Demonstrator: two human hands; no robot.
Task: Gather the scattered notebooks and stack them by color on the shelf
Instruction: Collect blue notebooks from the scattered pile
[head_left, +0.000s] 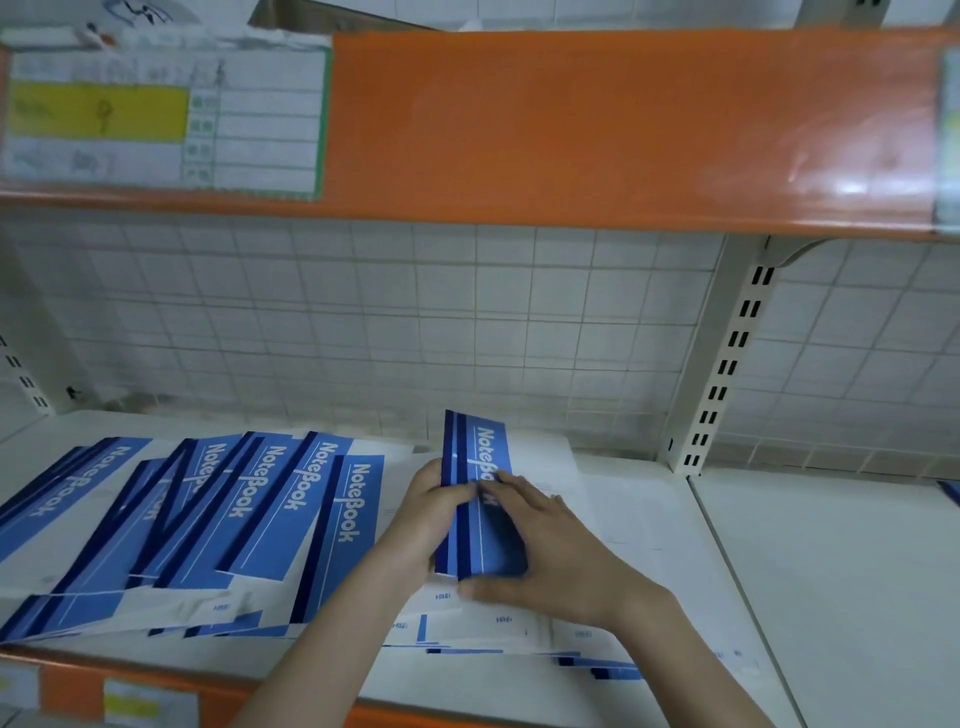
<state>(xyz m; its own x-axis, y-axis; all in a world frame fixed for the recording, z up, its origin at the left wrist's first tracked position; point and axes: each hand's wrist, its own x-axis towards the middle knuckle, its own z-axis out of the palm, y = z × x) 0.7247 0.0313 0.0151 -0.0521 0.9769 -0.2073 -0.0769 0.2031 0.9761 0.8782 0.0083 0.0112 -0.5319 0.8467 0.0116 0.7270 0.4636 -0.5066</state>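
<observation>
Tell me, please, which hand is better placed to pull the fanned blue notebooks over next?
Probably the left hand: it grips the held notebooks on the side nearest the fanned blue notebooks.

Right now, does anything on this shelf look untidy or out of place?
Yes. The blue notebooks on the left lie fanned and overlapping at different angles, not squared. Both hands hold a small bundle over more loose notebooks lying pale side up.
</observation>
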